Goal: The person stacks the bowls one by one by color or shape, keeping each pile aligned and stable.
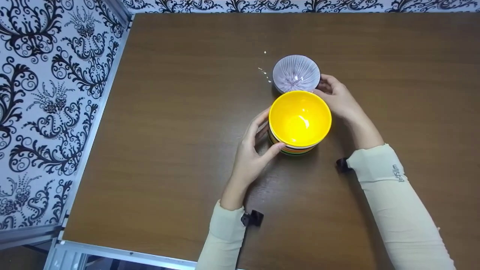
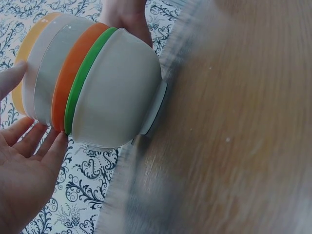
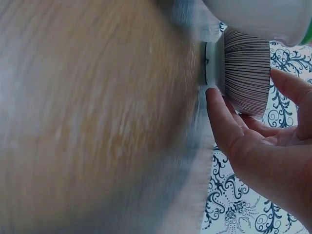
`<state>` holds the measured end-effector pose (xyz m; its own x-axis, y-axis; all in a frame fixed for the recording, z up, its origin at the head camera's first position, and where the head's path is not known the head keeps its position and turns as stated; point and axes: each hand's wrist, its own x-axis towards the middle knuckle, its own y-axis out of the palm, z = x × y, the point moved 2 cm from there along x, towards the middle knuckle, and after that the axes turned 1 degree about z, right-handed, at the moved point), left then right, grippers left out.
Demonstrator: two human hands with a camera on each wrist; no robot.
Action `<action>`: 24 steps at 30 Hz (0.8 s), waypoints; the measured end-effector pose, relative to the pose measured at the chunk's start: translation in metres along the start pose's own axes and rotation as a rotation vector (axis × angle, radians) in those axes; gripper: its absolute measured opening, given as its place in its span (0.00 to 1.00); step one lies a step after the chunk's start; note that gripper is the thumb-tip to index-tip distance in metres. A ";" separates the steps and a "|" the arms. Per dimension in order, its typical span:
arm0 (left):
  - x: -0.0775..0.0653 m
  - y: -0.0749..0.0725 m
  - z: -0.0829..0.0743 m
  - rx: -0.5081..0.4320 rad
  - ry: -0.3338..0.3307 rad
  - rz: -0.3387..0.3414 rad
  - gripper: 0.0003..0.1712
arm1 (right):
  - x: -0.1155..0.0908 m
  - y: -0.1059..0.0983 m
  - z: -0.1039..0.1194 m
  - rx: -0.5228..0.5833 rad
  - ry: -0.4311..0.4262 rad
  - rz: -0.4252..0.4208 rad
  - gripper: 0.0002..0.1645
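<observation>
A stack of nested bowls stands on the table, with a yellow bowl [image 1: 300, 116] on top. In the left wrist view, orange and green rims show below it, and a white bowl [image 2: 114, 90] is lowest. My left hand [image 1: 247, 159] holds the stack's left side, thumb at the front and fingers along the side. Just behind the stack is a smaller bowl with fine dark stripes [image 1: 296, 71]. My right hand [image 1: 339, 99] grips this striped bowl [image 3: 247, 73] from the right, with the thumb near its rim and a finger low by its foot. The stack hides the striped bowl's near edge.
Several small pale bits [image 1: 264, 73] lie on the brown wooden table [image 1: 180, 123], left of the striped bowl. Black-and-white patterned panels [image 1: 56, 93] border the table at the left and back. A pale frame edge [image 1: 127, 253] runs along the front.
</observation>
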<state>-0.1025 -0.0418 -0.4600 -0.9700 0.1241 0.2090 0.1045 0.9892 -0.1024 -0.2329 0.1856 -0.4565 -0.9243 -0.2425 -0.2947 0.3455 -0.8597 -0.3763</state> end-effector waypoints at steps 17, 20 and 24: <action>-0.001 -0.001 0.001 0.013 -0.007 0.006 0.44 | 0.009 0.006 0.006 0.114 0.118 -0.016 0.39; -0.001 -0.001 0.000 0.019 -0.009 0.007 0.45 | 0.010 0.008 0.007 0.130 0.127 -0.033 0.39; -0.001 -0.001 -0.001 0.021 -0.011 0.008 0.45 | 0.010 0.008 0.007 0.157 0.132 -0.047 0.38</action>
<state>-0.1018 -0.0426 -0.4594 -0.9716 0.1310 0.1969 0.1077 0.9863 -0.1249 -0.2405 0.1727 -0.4564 -0.9062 -0.1481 -0.3961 0.2631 -0.9308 -0.2539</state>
